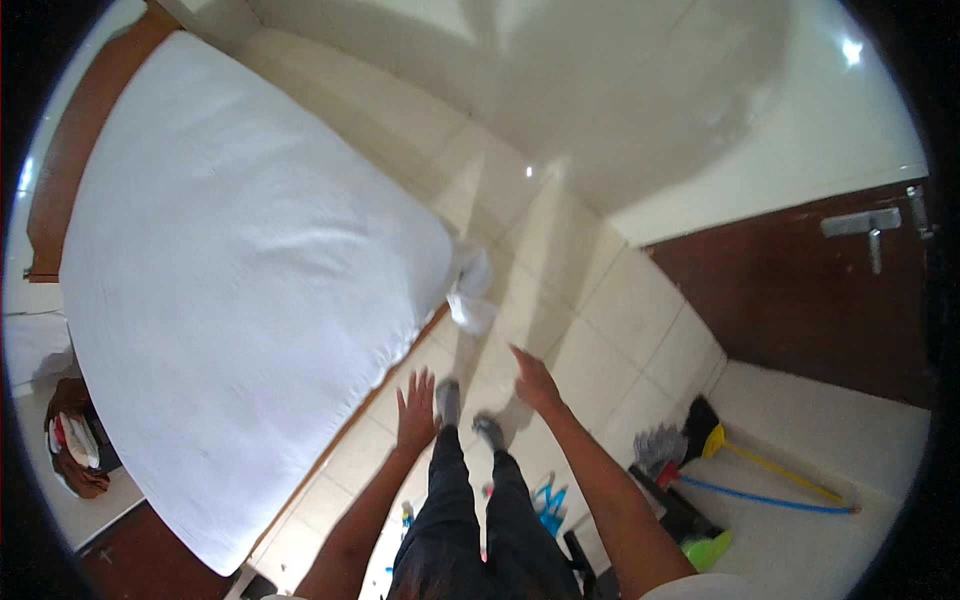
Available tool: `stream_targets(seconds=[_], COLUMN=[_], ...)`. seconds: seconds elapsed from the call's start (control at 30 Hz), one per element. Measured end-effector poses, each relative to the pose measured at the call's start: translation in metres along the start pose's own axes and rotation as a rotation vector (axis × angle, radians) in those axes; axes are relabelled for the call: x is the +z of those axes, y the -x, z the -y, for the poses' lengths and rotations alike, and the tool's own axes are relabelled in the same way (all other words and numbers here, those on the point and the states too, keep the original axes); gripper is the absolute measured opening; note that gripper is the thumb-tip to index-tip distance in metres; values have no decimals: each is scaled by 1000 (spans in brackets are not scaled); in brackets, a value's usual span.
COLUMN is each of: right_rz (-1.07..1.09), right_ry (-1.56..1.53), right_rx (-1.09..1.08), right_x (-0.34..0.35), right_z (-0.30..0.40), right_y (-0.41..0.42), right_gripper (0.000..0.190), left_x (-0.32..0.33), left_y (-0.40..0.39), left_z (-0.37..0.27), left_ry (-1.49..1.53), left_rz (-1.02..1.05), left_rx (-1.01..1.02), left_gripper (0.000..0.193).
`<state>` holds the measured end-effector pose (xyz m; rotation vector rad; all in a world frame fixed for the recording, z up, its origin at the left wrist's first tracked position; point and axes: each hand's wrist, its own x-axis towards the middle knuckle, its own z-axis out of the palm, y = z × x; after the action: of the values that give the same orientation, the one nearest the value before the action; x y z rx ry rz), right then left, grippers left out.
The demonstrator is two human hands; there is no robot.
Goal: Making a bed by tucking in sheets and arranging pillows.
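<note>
My left hand is held out with its fingers spread and nothing in it, over the tiled floor beside the bed. A mattress covered by a white fitted sheet lies to its left, apart from the hand. My right hand hangs over the floor with its index finger extended and the other fingers curled; no object shows in it. A white plastic bag sits on the floor at the corner of the bed, ahead of both hands. My feet in grey socks stand on the tiles between the hands.
A dark brown door with a metal handle is at the right. A broom and a blue-handled mop lean near the wall. The wooden headboard stands at the far left. A cloth bundle lies beyond the mattress.
</note>
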<state>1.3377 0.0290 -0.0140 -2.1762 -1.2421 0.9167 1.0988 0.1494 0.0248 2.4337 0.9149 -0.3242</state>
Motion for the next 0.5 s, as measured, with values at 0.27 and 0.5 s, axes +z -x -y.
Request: stream_targets(seconds=[0.27,0.5], right_rz=[-133,-32], right_ry=[-60,-396], right_rx=[252,53], right_x=[-88,-58], right_z=[33,50], right_y=[77,-29], right_gripper=[75,64], left_x=[-75,51], left_y=[24,-106], left_z=[-42,-16], left_ry=[133,797], left_rz=[-150,-194], left_rx=[-191,-649], left_gripper=[90,81])
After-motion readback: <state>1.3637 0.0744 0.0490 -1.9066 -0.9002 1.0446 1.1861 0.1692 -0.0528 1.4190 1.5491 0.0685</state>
